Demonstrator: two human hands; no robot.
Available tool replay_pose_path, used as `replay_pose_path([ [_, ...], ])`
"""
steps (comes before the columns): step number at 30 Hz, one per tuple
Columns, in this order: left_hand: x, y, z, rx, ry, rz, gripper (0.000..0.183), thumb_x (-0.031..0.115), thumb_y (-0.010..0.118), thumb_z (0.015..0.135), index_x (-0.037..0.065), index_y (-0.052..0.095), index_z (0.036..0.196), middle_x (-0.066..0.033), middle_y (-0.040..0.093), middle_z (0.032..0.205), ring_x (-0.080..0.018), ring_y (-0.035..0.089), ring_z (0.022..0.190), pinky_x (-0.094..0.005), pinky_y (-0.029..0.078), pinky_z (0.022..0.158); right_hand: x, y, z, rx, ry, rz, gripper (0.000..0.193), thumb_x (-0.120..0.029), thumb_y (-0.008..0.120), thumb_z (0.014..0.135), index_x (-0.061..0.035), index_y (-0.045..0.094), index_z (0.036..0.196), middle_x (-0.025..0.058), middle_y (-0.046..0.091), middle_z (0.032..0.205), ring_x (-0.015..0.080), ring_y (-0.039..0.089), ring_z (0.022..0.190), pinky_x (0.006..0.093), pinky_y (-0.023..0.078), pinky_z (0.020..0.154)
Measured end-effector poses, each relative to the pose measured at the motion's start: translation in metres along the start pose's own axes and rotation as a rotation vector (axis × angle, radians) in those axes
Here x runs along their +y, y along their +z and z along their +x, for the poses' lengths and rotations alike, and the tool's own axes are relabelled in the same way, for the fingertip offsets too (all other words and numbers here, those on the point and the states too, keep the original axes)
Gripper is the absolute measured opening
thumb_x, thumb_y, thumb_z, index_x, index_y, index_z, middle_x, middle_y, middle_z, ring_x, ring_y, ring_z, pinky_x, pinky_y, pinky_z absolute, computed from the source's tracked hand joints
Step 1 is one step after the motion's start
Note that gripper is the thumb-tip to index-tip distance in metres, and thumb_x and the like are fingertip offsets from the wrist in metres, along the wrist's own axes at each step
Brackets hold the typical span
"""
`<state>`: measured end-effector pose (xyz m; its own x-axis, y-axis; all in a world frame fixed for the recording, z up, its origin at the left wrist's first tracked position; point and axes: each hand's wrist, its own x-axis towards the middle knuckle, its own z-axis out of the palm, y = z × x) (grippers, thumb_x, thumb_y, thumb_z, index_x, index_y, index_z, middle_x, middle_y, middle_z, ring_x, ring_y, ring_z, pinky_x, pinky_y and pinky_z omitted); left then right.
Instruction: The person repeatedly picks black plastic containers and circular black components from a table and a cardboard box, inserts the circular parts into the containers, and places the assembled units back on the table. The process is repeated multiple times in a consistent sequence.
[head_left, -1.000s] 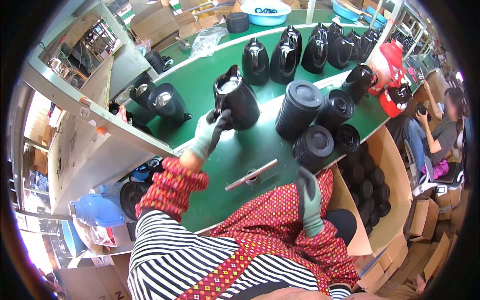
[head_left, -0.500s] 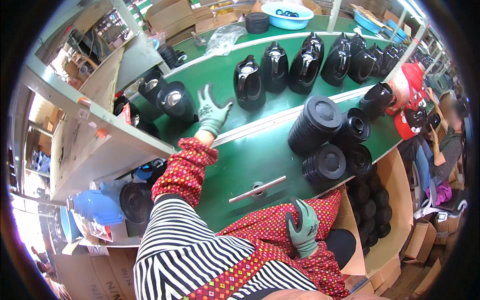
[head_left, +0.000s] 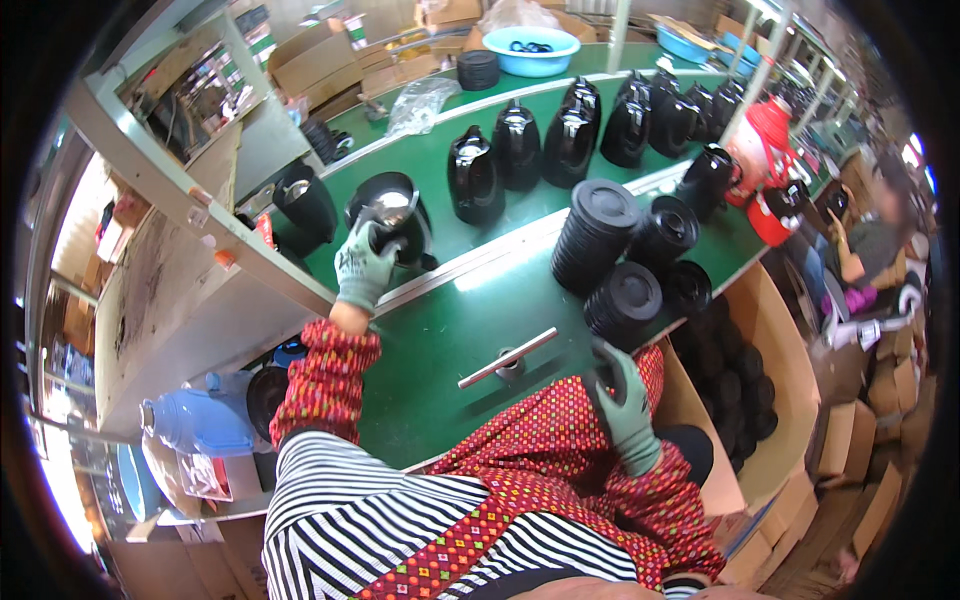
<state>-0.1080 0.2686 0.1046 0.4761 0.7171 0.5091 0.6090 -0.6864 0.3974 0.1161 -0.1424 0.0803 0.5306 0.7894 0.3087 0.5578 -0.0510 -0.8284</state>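
My left hand (head_left: 364, 268), in a grey-green glove, grips the near side of a glossy black jug (head_left: 420, 225). The jug has an open top with a silvery inside, and it stands tilted on the green conveyor belt. Some of my fingers are hidden against it. To its left is another open black jug (head_left: 306, 212). My right hand (head_left: 630, 410), gloved alike, hovers over my lap with thumb and fingers apart and nothing visible in it. Nearest to it is a stack of round black lids (head_left: 622, 300) on the green bench (head_left: 420, 400).
Several lidded black jugs (head_left: 475, 175) line the belt. A taller lid stack (head_left: 597, 235) stands behind the shorter one. A metal bar (head_left: 508, 358) crosses the bench. A cardboard box (head_left: 780, 350) of black parts is at right, beyond it a person (head_left: 860, 240). A post (head_left: 215, 225) rises at left.
My left hand has moved left and down from above the belt onto the black jug, which now stands further right, apart from its neighbour. My right hand has risen slightly. The view has shifted.
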Motion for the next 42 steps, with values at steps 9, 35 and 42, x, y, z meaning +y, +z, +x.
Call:
replay_pose_path([
  [9,0.210,-0.118,-0.059,-0.542,0.867,-0.331,0.034,0.015,0.092,0.072,0.008,0.072,0.099,-0.0231,0.066,0.139,-0.0374,0.077,0.096,-0.0398,0.063,0.076,-0.124,-0.062,0.053,-0.257,0.583,0.747,0.071,-0.030,0.074,0.101,-0.0053,0.042,0.159,0.0113,0.059,0.145,0.0224,0.060,0.131,0.0373,0.059,0.095],
  [35,0.162,0.062,-0.173,-0.863,-0.233,-1.593,0.068,0.017,0.073,0.100,0.001,0.043,0.158,-0.0172,0.055,0.156,-0.0239,0.056,0.140,-0.0405,0.044,0.121,-0.032,-0.058,-0.009,-0.215,0.425,1.029,0.073,-0.043,0.063,0.106,-0.0012,0.041,0.161,0.0129,0.054,0.156,0.0232,0.051,0.143,0.0397,0.039,0.121],
  [42,0.133,0.046,-0.188,-0.855,-0.367,-1.481,0.071,0.016,0.076,0.096,-0.001,0.043,0.157,-0.0174,0.058,0.152,-0.0239,0.059,0.136,-0.0399,0.047,0.117,0.072,-0.023,0.119,-0.092,0.339,-0.866,0.110,-0.064,0.082,0.079,-0.0284,0.029,0.169,0.0348,0.029,0.165,0.0555,0.029,0.150,0.0632,0.026,0.123],
])
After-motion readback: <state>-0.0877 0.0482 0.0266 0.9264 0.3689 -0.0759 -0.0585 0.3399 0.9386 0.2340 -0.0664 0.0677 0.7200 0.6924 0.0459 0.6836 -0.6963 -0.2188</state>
